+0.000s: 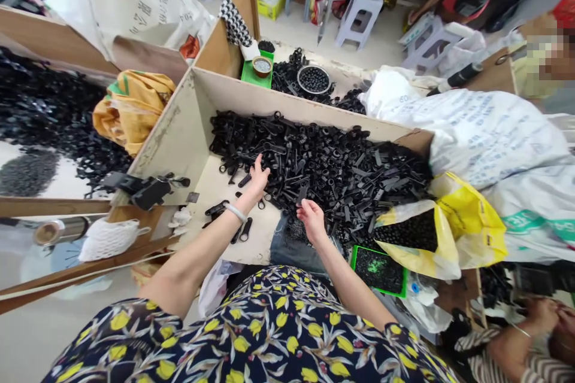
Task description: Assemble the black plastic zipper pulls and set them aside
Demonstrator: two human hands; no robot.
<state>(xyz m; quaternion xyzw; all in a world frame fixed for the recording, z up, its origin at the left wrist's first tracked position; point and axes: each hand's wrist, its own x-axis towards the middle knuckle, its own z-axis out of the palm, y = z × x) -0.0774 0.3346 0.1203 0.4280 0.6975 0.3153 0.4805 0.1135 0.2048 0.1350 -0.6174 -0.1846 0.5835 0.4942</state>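
My left hand, with a pale bangle at the wrist, reaches over the left edge of a heap of black plastic parts. Its fingers are stretched out and apart, and it holds nothing that I can see. In my right hand, thumb and fingers pinch a small flat black plastic piece, held up in front of the heap. Several loose black parts with ring ends lie on the pale tabletop below my left forearm. A dark cloth or sheet lies under my right wrist.
Wooden boards wall the table. A green tray of small black bits and a yellow-white bag of black pieces stand at right. Beyond the back board is a metal bowl. Another person's hands show at lower right.
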